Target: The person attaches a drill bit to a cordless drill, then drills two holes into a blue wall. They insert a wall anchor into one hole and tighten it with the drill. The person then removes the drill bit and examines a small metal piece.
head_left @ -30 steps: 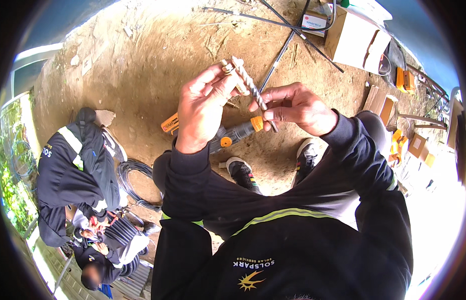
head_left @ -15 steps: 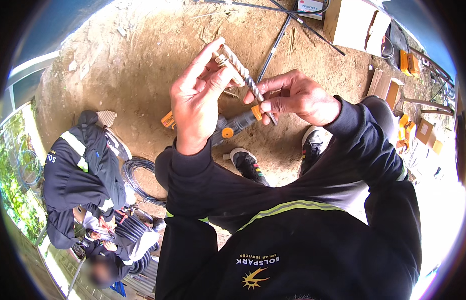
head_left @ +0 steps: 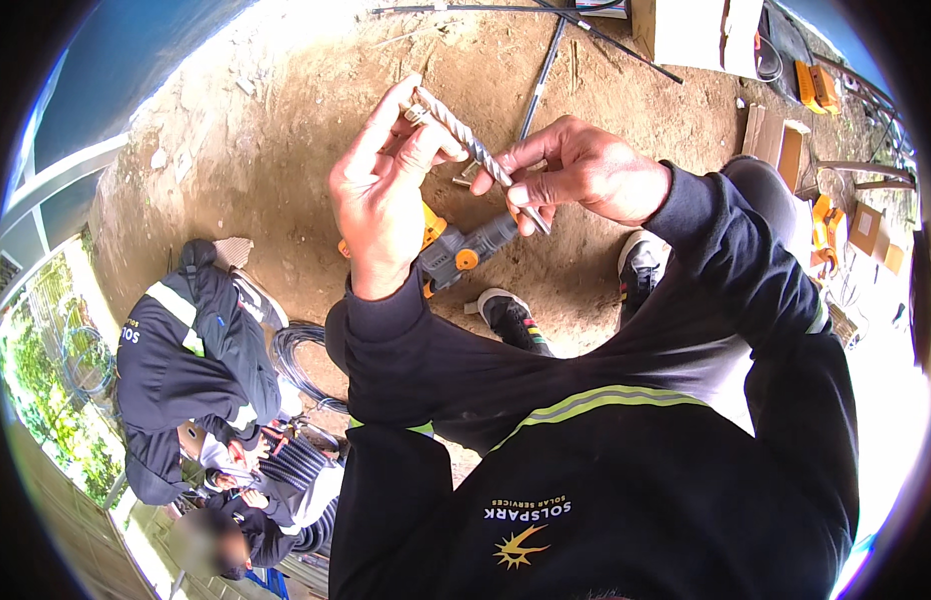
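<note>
The brown dirt ground (head_left: 286, 150) carries a yellow-and-black power drill (head_left: 448, 255), a coiled black cable (head_left: 288, 360) and thin black rods (head_left: 543, 80).

Dirt ground (head_left: 236, 170). Thin black rods (head_left: 542, 80) crossing, top; cardboard box (head_left: 686, 35) to their right. Left: black cable coil (head_left: 289, 370) near co-worker (head_left: 181, 345) in dark jacket; ribbed black conduit (head_left: 294, 463) below.

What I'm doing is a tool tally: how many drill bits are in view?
1: the spiral drill bit, gripped near its lower end by the right hand, its upper end beside the left hand. Others may be hidden.
</note>
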`<state>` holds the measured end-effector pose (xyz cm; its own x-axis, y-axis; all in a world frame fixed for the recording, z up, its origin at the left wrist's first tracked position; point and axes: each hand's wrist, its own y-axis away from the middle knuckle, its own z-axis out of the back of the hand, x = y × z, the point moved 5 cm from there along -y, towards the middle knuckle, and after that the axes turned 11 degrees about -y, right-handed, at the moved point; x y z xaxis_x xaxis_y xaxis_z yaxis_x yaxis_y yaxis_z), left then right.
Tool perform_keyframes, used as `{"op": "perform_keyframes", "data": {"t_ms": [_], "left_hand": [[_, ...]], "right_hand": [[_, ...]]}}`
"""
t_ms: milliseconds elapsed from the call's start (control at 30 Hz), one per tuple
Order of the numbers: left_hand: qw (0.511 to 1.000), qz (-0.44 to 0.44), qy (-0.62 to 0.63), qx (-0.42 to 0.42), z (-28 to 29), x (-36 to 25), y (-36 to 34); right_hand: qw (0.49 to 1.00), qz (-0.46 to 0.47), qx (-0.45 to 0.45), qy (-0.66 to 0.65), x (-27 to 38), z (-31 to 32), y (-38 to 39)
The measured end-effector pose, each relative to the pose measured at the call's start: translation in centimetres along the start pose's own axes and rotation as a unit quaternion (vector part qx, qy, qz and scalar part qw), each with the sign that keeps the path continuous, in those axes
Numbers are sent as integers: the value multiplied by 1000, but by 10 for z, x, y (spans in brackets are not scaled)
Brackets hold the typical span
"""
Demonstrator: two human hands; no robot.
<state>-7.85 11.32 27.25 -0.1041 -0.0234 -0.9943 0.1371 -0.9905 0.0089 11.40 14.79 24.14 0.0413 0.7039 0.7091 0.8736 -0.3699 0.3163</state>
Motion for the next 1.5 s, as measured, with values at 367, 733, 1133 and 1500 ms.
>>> {"op": "perform_keyframes", "data": {"t_ms": [367, 733, 1133, 1500], "left_hand": [[999, 3, 32, -11, -5, -1, -3], [999, 15, 44, -20, -5, -4, -2], [999, 3, 37, -35, -12, -1, -2], [999, 8, 9, -32, -11, 3, -5]], "right_hand": [[1000, 4, 1, 8, 3, 4, 2], [1000, -1, 9, -11, -1, 4, 2], [1000, -15, 19, 5, -3, 15, 3], [1000, -4, 11, 23, -4, 21, -3]]}}
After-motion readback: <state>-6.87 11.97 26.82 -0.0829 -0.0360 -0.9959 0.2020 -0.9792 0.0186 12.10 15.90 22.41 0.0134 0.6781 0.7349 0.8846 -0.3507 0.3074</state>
